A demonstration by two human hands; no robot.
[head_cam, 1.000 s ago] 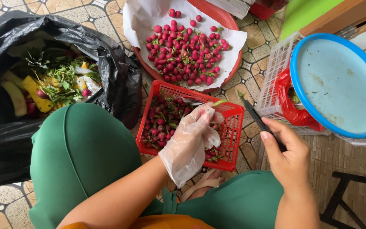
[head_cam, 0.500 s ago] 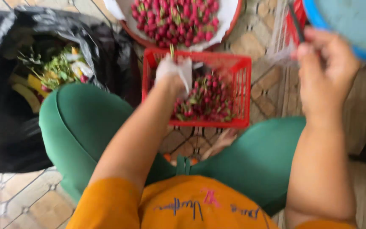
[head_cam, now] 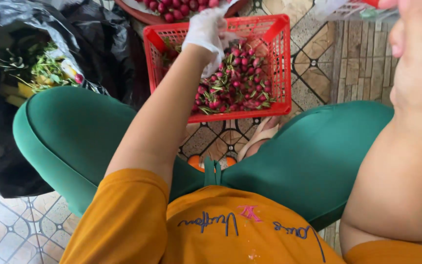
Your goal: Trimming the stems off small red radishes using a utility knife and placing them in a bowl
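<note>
Patterned floor tiles (head_cam: 313, 63) spread beneath you as you sit low, knees wide in green trousers. At far left, a black bag (head_cam: 6, 122) sags open, holding green trimmings and yellow scraps. Moving right, your left hand (head_cam: 205, 30), in a thin clear glove, reaches forward over the far rim of a red basket (head_cam: 284, 63). Its fingers curl inward, but whether they pinch anything is hidden by the glove and the angle. The basket sits on the tiles between your knees, filled with small red fruits (head_cam: 235, 80) still bearing green stems; they lie just below and toward you from the gloved fingers, jumbled so no single long axis stands out. Beyond the basket, at the top edge, a tray (head_cam: 137, 13) holds more red fruits, without stems. At far right, your right hand (head_cam: 406, 34) is bare, raised close to the camera and cut off by the frame; its grip cannot be told. Your left hand is clearly nearer the fruits.
</note>
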